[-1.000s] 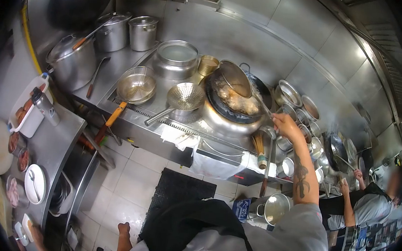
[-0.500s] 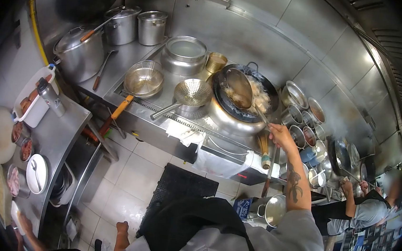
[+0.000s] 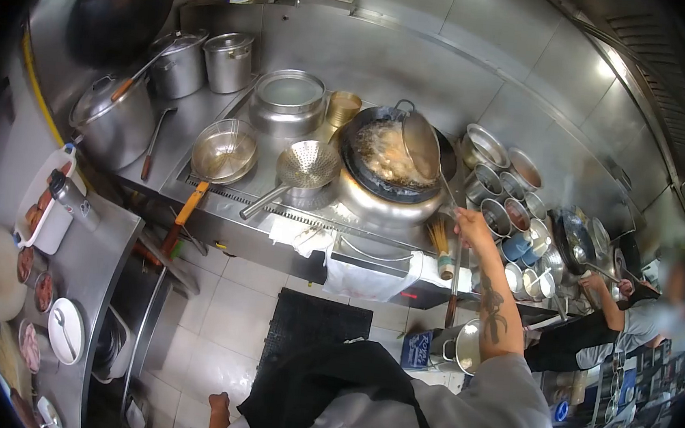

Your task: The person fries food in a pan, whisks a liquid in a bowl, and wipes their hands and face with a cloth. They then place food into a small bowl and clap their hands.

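My right hand is closed round the long handle of a wide round skimmer. Its head is tilted on edge at the right side of a black wok. Pale food bubbles in oil inside the wok, partly hidden behind the skimmer. Just below my right hand, a bamboo brush leans at the stove's front edge. My left hand hangs low at my side over the floor, fingers curled, with no object visible in it.
Left of the wok are a perforated strainer, a mesh strainer and a lidded pot. Several metal containers crowd the right. Another person works farther right. A side table holds meat bowls and a plate.
My right hand has swung the skimmer from the wok's middle toward its right side and tipped it up, uncovering the food. The view has shifted slightly. A co-worker's hand at lower left is gone.
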`<state>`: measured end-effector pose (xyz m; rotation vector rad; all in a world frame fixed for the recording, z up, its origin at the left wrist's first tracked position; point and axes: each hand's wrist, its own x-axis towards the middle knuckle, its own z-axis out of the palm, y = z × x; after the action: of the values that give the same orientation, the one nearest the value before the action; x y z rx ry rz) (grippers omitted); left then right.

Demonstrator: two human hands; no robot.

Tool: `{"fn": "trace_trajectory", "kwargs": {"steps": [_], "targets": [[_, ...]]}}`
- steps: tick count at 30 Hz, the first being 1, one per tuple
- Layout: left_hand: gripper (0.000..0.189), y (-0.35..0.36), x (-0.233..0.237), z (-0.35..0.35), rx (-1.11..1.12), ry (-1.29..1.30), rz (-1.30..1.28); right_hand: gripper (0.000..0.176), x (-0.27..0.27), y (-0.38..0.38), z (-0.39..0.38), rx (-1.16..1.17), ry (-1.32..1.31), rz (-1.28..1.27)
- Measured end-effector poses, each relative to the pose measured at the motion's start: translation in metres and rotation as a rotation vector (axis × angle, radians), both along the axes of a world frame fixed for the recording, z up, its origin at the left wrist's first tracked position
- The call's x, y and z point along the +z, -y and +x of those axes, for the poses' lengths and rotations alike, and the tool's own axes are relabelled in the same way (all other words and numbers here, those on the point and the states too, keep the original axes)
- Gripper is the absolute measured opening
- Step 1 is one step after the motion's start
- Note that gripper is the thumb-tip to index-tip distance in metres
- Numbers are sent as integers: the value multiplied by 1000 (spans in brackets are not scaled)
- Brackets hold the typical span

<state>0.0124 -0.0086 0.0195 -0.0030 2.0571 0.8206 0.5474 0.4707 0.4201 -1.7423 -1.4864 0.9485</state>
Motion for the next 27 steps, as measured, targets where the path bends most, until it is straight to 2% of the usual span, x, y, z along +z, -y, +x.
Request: {"fn": "trace_trajectory", "kwargs": {"steps": [2,4,7,9,10,13,14,18,20,22,24,25,27], "targets": [[16,-4,15,2,-17,-11,-10,35,1,-5,9,-16,-56,-57],[17,-10,18,4,-23,-27,-17,35,5,-9,16,-50,-107,-10],[12,-7,0,-3,7,-53,90,34,1,-31,31,-86,-124,73],[12,-14,1,-8,-87,-43,-23,33,-5,-43,38,-117,-119,93],[14,-14,-9,-13,-135,-38,-80,33,-6,-45,33,-139,-119,78],[24,-10,-78,-18,7,-136,-29,33,-6,-50,34,-172,-194,-6],[26,-10,-84,-19,10,-126,13,33,-3,-50,34,-188,-223,-23],[29,-7,-66,-15,-7,-123,-42,25,-11,-63,41,-203,-236,26],[30,-20,14,2,-59,-134,-114,20,-26,-75,45,-165,-298,55],[29,-18,5,-4,-60,-85,-80,16,-33,-77,44,-206,-395,15],[28,-7,-36,-17,-46,-69,-27,13,-31,-70,24,-317,-522,-99],[27,0,-50,-21,-48,-65,-10,13,-33,-69,23,-297,-605,-141],[27,-1,-44,-22,-55,-37,-2,12,-36,-67,26,-258,-769,-229]]}}
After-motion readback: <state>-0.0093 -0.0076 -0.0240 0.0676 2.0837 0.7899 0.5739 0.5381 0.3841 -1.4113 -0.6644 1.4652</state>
